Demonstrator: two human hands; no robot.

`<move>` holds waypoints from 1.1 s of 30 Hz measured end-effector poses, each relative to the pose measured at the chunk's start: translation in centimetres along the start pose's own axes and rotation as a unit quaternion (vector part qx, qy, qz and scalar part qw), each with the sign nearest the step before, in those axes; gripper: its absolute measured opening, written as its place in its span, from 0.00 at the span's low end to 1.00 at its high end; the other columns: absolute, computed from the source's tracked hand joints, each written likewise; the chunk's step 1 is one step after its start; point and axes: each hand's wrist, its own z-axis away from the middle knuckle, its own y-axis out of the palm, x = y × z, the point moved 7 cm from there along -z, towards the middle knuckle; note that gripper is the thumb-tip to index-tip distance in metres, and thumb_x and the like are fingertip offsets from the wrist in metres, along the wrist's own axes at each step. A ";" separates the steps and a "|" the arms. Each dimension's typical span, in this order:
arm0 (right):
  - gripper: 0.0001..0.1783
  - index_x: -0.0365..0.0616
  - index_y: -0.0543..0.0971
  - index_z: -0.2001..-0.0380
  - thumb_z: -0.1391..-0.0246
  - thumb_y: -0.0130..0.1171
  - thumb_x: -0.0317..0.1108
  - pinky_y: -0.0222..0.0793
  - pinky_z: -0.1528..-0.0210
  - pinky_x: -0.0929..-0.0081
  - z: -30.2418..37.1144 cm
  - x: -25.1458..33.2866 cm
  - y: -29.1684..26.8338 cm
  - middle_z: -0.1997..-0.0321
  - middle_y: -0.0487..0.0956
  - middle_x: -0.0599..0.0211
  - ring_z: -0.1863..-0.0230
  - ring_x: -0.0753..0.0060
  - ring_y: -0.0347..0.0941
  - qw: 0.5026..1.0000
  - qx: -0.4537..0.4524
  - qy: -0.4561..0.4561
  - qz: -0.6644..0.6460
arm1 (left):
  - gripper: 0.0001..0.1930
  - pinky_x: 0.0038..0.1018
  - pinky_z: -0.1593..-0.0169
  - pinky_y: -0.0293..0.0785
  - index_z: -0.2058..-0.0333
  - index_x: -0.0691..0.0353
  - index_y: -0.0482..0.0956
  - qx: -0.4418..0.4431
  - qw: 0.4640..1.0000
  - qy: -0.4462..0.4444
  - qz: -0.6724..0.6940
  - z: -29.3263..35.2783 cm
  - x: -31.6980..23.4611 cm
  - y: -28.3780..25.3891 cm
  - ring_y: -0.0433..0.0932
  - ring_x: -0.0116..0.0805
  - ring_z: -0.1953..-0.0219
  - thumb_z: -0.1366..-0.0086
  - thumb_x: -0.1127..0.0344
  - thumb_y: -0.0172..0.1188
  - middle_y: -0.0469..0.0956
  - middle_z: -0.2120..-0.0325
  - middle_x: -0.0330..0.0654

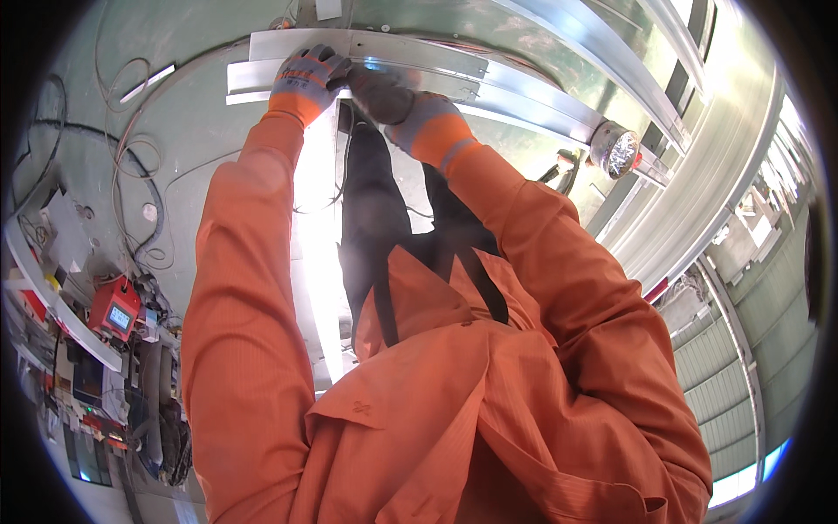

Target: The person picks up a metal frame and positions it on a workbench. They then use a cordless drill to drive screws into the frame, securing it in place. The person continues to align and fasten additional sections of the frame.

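Observation:
A long silvery metal profile (419,59) lies crosswise at the far side, beyond my dark-trousered legs. My left hand (307,80), in a grey and orange glove, is on its left part with the fingers bent over the metal. My right hand (429,120), gloved alike, is closed round a dark grey, rounded hand tool (381,94). The tool is blurred and its kind is unclear. Its front end is close to my left fingertips, and a small bluish glint shows on the metal beside it. The right fingers are partly hidden behind the tool.
A round tin (621,153) of small shiny metal pieces stands at the profile's right end. A black tool (566,170) lies nearby. Long metal profiles (698,188) are stacked at right. Cables (131,157) loop over the green floor at left, near a red device (115,310) with a screen.

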 end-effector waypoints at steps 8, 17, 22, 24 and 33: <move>0.24 0.43 0.80 0.48 0.47 0.53 0.40 0.75 0.43 0.60 0.1 3.1 -2.4 0.48 0.83 0.54 0.44 0.52 0.79 0.989 0.091 0.006 0.118 | 0.15 0.40 0.45 0.73 0.54 0.46 0.81 0.000 1.000 0.024 0.007 -0.3 0.4 0.3 0.78 0.48 0.51 0.40 0.57 0.62 0.79 0.55 0.41; 0.24 0.44 0.80 0.48 0.46 0.53 0.42 0.74 0.42 0.61 0.8 3.0 -2.9 0.46 0.81 0.55 0.43 0.53 0.78 0.989 0.040 0.004 0.142 | 0.16 0.41 0.42 0.72 0.54 0.46 0.82 0.016 1.000 0.017 0.018 -0.6 0.3 0.1 0.77 0.47 0.50 0.41 0.55 0.63 0.79 0.53 0.40; 0.24 0.47 0.81 0.47 0.47 0.54 0.40 0.72 0.40 0.64 1.0 3.4 -3.0 0.42 0.81 0.60 0.39 0.58 0.76 0.988 0.052 0.026 0.140 | 0.17 0.42 0.43 0.72 0.53 0.46 0.81 0.022 0.999 0.019 0.033 -0.2 0.8 0.3 0.77 0.48 0.50 0.41 0.55 0.64 0.78 0.54 0.39; 0.23 0.49 0.82 0.48 0.47 0.54 0.38 0.72 0.39 0.65 0.7 3.3 -2.8 0.42 0.81 0.61 0.39 0.60 0.76 0.987 0.043 0.022 0.153 | 0.16 0.42 0.44 0.72 0.53 0.46 0.81 0.019 0.999 0.017 0.030 -0.2 0.6 0.2 0.77 0.48 0.51 0.41 0.56 0.63 0.78 0.54 0.39; 0.30 0.41 0.77 0.44 0.48 0.56 0.45 0.71 0.38 0.61 0.3 3.5 -3.1 0.38 0.77 0.57 0.36 0.57 0.72 0.978 0.120 0.033 0.168 | 0.14 0.42 0.44 0.72 0.54 0.45 0.80 0.025 0.999 0.016 0.037 -0.2 0.6 -0.2 0.77 0.49 0.52 0.38 0.56 0.57 0.78 0.55 0.41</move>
